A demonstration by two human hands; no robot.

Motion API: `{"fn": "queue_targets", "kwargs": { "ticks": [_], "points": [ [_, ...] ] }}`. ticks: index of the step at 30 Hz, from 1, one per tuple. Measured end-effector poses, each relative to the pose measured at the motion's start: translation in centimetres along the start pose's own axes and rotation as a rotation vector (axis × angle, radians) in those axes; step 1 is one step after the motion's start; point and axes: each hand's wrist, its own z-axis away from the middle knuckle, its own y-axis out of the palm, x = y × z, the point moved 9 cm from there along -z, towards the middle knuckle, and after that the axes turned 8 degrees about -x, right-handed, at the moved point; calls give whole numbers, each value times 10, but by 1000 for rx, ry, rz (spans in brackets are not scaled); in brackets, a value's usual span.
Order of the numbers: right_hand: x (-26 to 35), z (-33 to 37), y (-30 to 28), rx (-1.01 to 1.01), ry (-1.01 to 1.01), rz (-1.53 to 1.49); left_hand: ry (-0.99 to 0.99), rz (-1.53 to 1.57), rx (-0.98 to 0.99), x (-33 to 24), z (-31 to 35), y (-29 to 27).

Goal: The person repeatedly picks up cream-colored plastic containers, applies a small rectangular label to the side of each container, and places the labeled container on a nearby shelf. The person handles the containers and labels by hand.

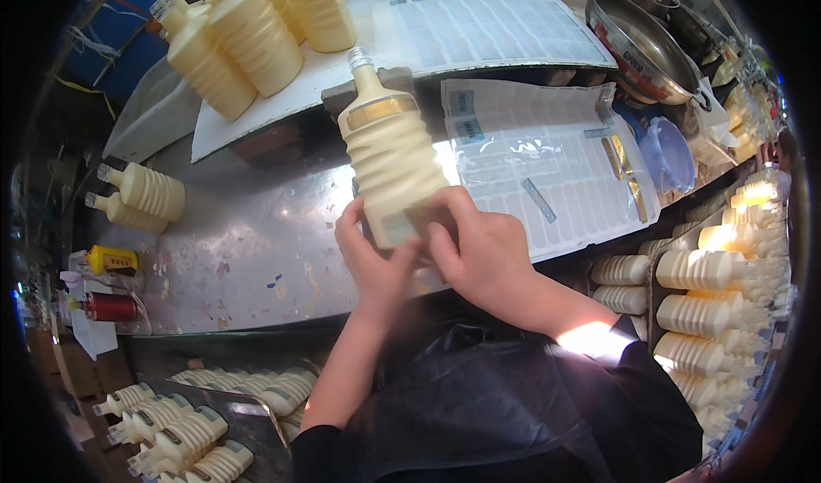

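A cream ribbed bottle with a clear neck lies tilted in front of me, its neck pointing away. A gold label crosses its shoulder, and a pale grey-blue label sits near its base. My left hand grips the left side of the base, with its thumb toward the label. On the other side, my right hand has bent fingers on the lower right edge and its thumb by the label. Under the bottle's upper part is a dark support, mostly hidden.
Label sheets with gold strips lie to the right, beside a purple basin and a metal pan. Several bottles stand on the white board; more fill racks at lower left and right. Two bottles lie on the metal table.
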Motion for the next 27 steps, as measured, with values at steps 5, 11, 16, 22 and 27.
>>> {"fn": "queue_targets", "kwargs": {
  "ticks": [5, 11, 16, 22, 27],
  "points": [
    [-43, 6, 0, -44, 123, -50, -173, 132, -38, 19, -4, 11],
    [-111, 16, 15, -80, 349, -278, -211, 234, -73, 10, -6, 11],
    [-103, 8, 1, -103, 346, -375, -291, 305, -105, 15, -3, 5],
    [-68, 7, 11, -17, 205, -316, -90, 25, -74, 5, -2, 10],
    [-127, 14, 28, -3, 396, -367, -148, 192, -95, 8, -2, 12]
  ]
}}
